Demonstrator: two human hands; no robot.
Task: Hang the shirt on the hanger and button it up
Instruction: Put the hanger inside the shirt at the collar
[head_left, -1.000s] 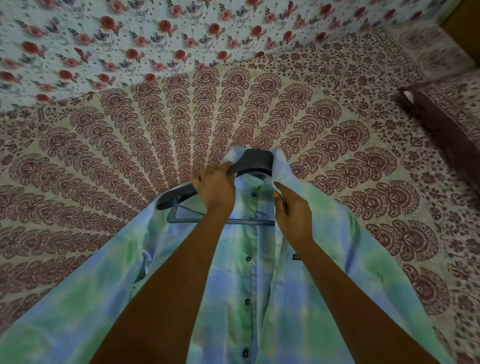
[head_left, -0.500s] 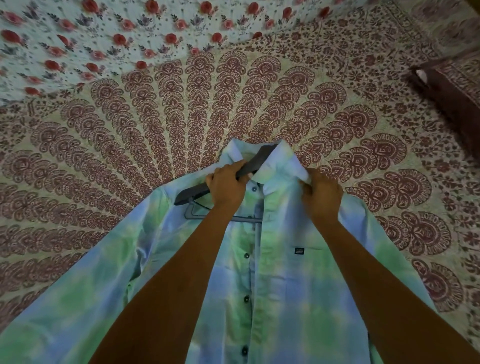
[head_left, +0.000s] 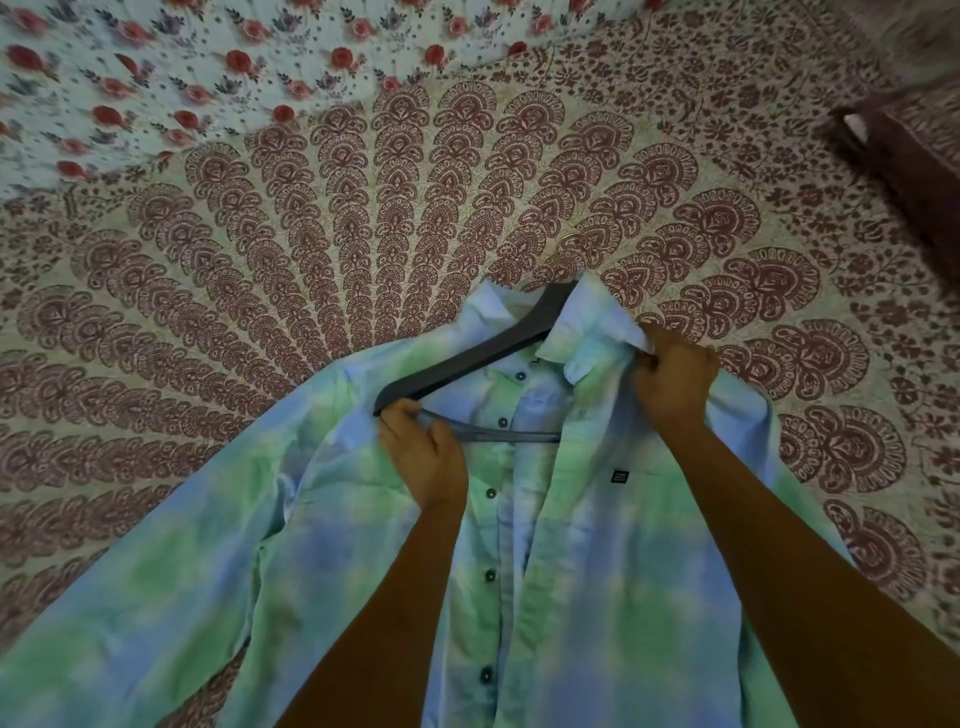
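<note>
Head view. A tie-dyed blue and green shirt (head_left: 597, 597) is lying front-up on a cream bedspread (head_left: 311, 234) printed with maroon fan-shaped motifs. Its collar (head_left: 597, 322) is pointing away from the camera and its body is running down to the lower edge. One long sleeve (head_left: 130, 597) is spreading out toward the lower left corner.

A dark grey hanger (head_left: 483, 356) is sitting in the neck opening. Its left arm is lying exposed and slanting down to the left. Its right arm is hidden under the shirt fabric. A pale metal hook (head_left: 569, 240) is showing just beyond the collar. The thin lower bar (head_left: 514, 436) is running across the open placket.

The left hand (head_left: 423, 457) is gripping the hanger at its exposed left end, with the fingers curled round the lower bar where it meets the arm. The right hand (head_left: 672, 382) is gripping a bunch of shirt fabric at the right side of the collar, fingers closed on the cloth. Both bare forearms are reaching in from the lower edge.

A row of dark buttons (head_left: 490, 492) is running down the placket, and the top of the shirt front is lying open. A small dark label (head_left: 620, 475) is showing on the chest.

A pale sheet (head_left: 156, 78) with red flowers is lying along the far left, touching the bedspread. A dark maroon cushion (head_left: 904, 150) is resting at the right edge, well apart from the shirt.
</note>
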